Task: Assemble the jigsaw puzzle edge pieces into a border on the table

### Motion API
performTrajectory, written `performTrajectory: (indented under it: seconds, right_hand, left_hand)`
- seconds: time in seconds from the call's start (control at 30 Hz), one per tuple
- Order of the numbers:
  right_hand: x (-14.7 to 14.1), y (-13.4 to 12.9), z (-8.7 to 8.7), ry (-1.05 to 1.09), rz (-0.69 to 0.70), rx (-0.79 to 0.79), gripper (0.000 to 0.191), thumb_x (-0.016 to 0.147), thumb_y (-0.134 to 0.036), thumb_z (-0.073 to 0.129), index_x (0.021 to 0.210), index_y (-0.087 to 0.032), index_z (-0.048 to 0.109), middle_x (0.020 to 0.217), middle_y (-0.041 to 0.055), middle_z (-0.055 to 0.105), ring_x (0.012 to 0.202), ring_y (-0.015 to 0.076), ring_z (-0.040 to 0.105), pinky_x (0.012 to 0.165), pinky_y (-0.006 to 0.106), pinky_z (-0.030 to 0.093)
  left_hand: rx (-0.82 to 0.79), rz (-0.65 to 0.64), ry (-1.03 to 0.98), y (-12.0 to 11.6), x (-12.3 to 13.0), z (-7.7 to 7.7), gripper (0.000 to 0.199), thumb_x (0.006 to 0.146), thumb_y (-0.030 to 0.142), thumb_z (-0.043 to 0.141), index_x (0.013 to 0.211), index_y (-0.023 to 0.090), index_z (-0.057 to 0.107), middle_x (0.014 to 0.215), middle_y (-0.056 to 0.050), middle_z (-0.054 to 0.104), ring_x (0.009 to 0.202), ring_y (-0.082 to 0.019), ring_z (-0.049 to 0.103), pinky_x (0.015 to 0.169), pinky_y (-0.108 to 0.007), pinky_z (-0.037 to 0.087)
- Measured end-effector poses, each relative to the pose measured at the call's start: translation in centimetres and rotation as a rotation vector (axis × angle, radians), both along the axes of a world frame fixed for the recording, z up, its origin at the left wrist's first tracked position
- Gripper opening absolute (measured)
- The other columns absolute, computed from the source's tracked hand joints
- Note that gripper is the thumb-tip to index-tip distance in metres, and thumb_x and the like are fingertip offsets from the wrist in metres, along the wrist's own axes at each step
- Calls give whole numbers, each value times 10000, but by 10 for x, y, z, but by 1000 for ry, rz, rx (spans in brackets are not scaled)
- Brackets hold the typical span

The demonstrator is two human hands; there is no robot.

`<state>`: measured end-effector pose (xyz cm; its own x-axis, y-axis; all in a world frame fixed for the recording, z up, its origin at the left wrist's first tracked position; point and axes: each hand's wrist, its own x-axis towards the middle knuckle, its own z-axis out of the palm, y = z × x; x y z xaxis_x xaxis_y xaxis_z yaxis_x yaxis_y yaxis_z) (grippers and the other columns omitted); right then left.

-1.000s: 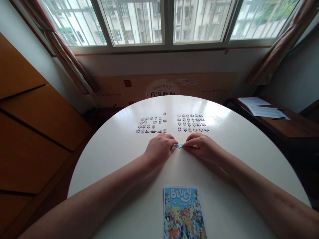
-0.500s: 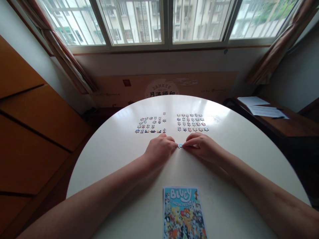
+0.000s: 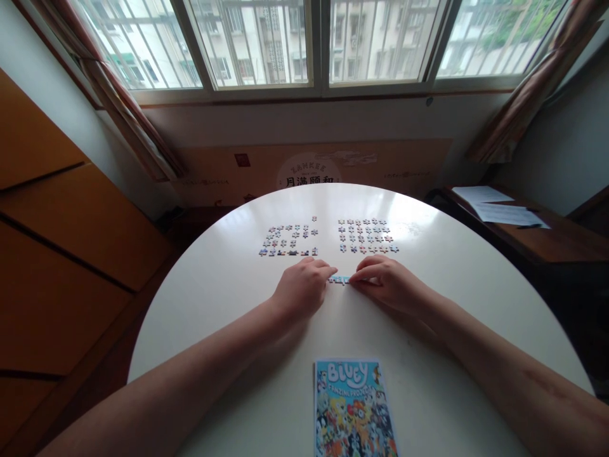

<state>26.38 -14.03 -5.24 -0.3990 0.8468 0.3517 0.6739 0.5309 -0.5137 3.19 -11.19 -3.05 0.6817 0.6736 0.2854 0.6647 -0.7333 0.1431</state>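
A short strip of joined light-blue puzzle pieces (image 3: 339, 280) lies on the white round table (image 3: 228, 279) between my hands. My left hand (image 3: 307, 282) rests at the strip's left end, its index finger stretched out above the pieces and the other fingers bent. At the right end, my right hand (image 3: 383, 276) pinches the strip between thumb and fingertips. Beyond my hands lie two groups of loose puzzle pieces, the left group (image 3: 287, 243) with gaps in it and the right group (image 3: 365, 235) in rows.
A colourful Bluey picture sheet (image 3: 354, 409) lies near the table's front edge. Papers (image 3: 504, 213) and a dark pen rest on a brown side table at the right. An orange-brown cabinet (image 3: 71, 254) stands at the left, and windows are behind.
My left hand has shifted slightly left and its index finger has lifted off the strip, so more of the blue pieces shows. The right hand has barely moved.
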Motion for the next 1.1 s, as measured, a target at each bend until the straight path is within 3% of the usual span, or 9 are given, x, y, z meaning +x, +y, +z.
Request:
performTrajectory:
  seconds: [0.13, 0.27, 0.47, 0.87, 1.0, 1.1]
  right_hand:
    - [4, 0, -1, 31, -23, 3, 221, 872, -181, 664, 1031, -256, 799, 996, 58, 732, 876, 187, 671, 800, 332, 544]
    - [12, 2, -1, 38, -94, 16, 175, 872, -203, 670, 975, -249, 804, 977, 58, 739, 868, 195, 678, 768, 332, 549]
    - [13, 0, 1, 39, -138, -52, 166, 860, -187, 663, 909, -245, 810, 924, 45, 731, 793, 170, 658, 648, 279, 522]
    - [9, -1, 2, -34, -145, -76, 169, 844, -180, 680, 885, -275, 814, 892, 26, 722, 789, 159, 655, 682, 273, 512]
    - [9, 0, 1, -30, -146, -70, 167, 834, -169, 685, 868, -269, 814, 882, 22, 723, 780, 156, 651, 685, 272, 510]
    - [10, 0, 1, -22, -136, -71, 161, 842, -182, 681, 877, -265, 814, 887, 28, 724, 775, 158, 651, 684, 279, 515]
  left_hand:
    - [44, 25, -51, 6, -8, 3, 358, 845, 5, 556, 1052, 203, 771, 1053, -33, 760, 960, -231, 650, 828, -391, 565]
    - [27, -15, -27, 6, -10, 3, 359, 836, 1, 556, 1008, 221, 782, 1026, -18, 758, 923, -232, 640, 771, -381, 562]
    - [7, -122, -10, 5, -7, -4, 226, 919, 143, 590, 961, 245, 786, 1026, -5, 760, 887, -212, 619, 762, -357, 537]
    - [-24, -136, 16, 2, -6, -1, 217, 933, 163, 578, 775, 212, 719, 952, 19, 756, 816, -181, 577, 681, -299, 471]
    - [-34, -131, 22, 1, -4, 0, 219, 930, 147, 566, 796, 214, 726, 957, 5, 754, 839, -189, 594, 704, -311, 494]
    - [-32, -100, -6, 1, -4, -2, 199, 915, 120, 567, 922, 208, 746, 984, -26, 756, 887, -205, 624, 773, -345, 530]
